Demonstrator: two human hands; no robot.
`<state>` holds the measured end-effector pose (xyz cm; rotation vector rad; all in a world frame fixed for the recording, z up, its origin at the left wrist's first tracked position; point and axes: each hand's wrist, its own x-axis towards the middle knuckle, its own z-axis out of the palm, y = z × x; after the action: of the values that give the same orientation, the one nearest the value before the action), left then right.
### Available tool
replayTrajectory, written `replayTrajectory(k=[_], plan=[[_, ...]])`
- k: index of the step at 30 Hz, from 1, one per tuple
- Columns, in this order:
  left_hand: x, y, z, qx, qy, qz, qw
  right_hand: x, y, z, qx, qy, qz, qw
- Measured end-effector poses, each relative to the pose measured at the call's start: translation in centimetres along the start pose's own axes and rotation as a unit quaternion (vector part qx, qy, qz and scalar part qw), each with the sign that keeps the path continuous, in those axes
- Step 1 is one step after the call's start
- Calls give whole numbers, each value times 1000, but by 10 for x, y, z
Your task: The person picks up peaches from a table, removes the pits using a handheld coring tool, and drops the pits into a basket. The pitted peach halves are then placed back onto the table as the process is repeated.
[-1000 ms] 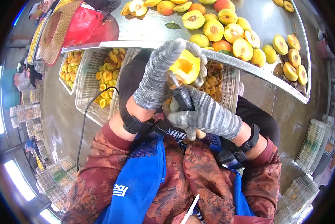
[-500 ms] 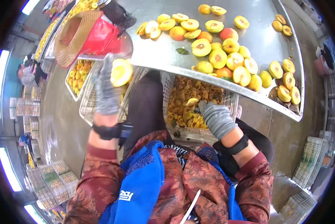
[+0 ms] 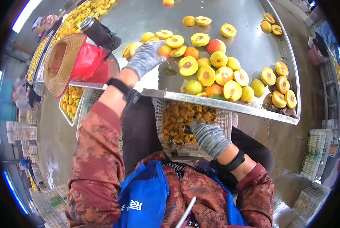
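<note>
My left hand (image 3: 146,57), in a grey knit glove, reaches over the metal table. Its thumb and fingers are apart, beside an orange-yellow peach (image 3: 164,51) among several halves. My right hand (image 3: 208,137), also gloved, is closed just above a crate of brown-yellow scraps (image 3: 183,117). A small dark bit shows at its fingertips; I cannot make out what it is. On the table are cut peach halves (image 3: 206,76) with brown hollows or stones, and a red-orange peach (image 3: 216,46).
The table's raised metal rim (image 3: 215,104) runs between my hands. A straw hat (image 3: 63,64) with red cloth and a dark flask (image 3: 98,32) are at the left. Below stands a crate of yellow fruit (image 3: 71,102). Stacked crates (image 3: 316,154) line the right side.
My left hand has moved from above the left crate, where it held a yellow peach half, up onto the table; that half is gone from it. The yellow piece at my right fingertips no longer shows.
</note>
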<state>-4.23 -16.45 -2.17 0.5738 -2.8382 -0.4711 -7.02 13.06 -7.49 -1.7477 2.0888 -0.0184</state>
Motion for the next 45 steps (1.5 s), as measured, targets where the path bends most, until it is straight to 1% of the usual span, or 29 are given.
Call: replayTrajectory(k=[2, 4, 6, 7, 8, 10, 11, 12, 14, 15, 16, 17, 18, 19, 20, 21, 22, 23, 24, 26, 28, 30, 31, 38, 40, 41, 43, 44, 45], plan=[[23, 1, 14, 159, -94, -3, 983, -3, -3, -7, 12, -13, 1, 1000], [36, 2, 20, 187, -117, 5, 975, -4, -3, -6, 26, 15, -29, 999], [41, 9, 23, 238, -168, -48, 955, -4, -3, -2, 46, -4, -21, 999], [40, 8, 26, 226, -142, -50, 962, -3, -2, 3, 50, 32, -45, 997], [39, 8, 26, 227, -143, -49, 962, -3, -2, 4, 52, 69, -67, 994], [38, 7, 22, 141, -192, -117, 964, -5, -4, -6, 84, 53, -58, 993], [33, 2, 22, 125, -159, -101, 974, -4, -6, -12, 116, 36, -49, 991], [28, -10, 22, 128, -157, -99, 974, -3, -6, -14, 117, 41, -49, 991], [16, -6, 10, -30, -51, -109, 992, -2, -8, -20, 262, 93, -57, 959], [8, -5, 2, -220, -74, -238, 943, -4, -8, -28, 305, 97, -40, 947], [-5, 14, -17, -354, -58, -259, 897, -5, -9, -35, 309, 99, -42, 945], [-13, 11, -16, -533, -13, -249, 809, -5, -9, -42, 350, 109, -20, 930], [-25, 9, -19, -661, -29, -177, 729, -4, -10, -45, 390, 117, 3, 913], [-38, 25, -26, -712, -28, -163, 682, -2, -11, -46, 436, 136, 6, 889], [-51, 40, -29, -760, -26, -148, 632, 3, -13, -39, 462, 200, -11, 864], [-62, 47, -29, -759, -24, -150, 633, 4, -14, -39, 474, 230, -23, 850], [-73, 54, -28, -804, -49, -136, 576, 5, -15, -43, 484, 258, -34, 835], [-82, 61, -25, -845, -75, -123, 514, 3, -18, -50, 469, 238, -9, 851], [-90, 71, -20, -846, -74, -126, 513, 4, -20, -51, 471, 235, -9, 850], [-102, 92, -9, -842, 66, -185, 502, 6, -22, -52, 454, 245, -8, 857], [-112, 98, -1, -836, 56, -197, 509, 5, -24, -57, 448, 222, 14, 866], [-117, 109, 2, -835, 63, -172, 519, 6, -25, -55, 430, 208, 42, 877], [-119, 115, 0, -827, 53, -143, 541, 5, -26, -56, 435, 201, 60, 876], [-118, 125, 6, -834, 53, -133, 533, 3, -26, -48, 426, 205, 70, 879], [-120, 127, 8, -836, 58, -134, 530, 3, -26, -46, 446, 208, 61, 868], [-121, 129, 10, -835, 55, -138, 531, 2, -26, -47, 441, 195, 65, 873], [-122, 135, 15, -814, 86, -141, 557, 2, -28, -45, 444, 191, 68, 873], [-123, 135, 17, -813, 83, -145, 557, 2, -28, -44, 447, 191, 72, 871], [-125, 133, 21, -787, 103, -160, 587, 0, -29, -43, 455, 181, 73, 869]])
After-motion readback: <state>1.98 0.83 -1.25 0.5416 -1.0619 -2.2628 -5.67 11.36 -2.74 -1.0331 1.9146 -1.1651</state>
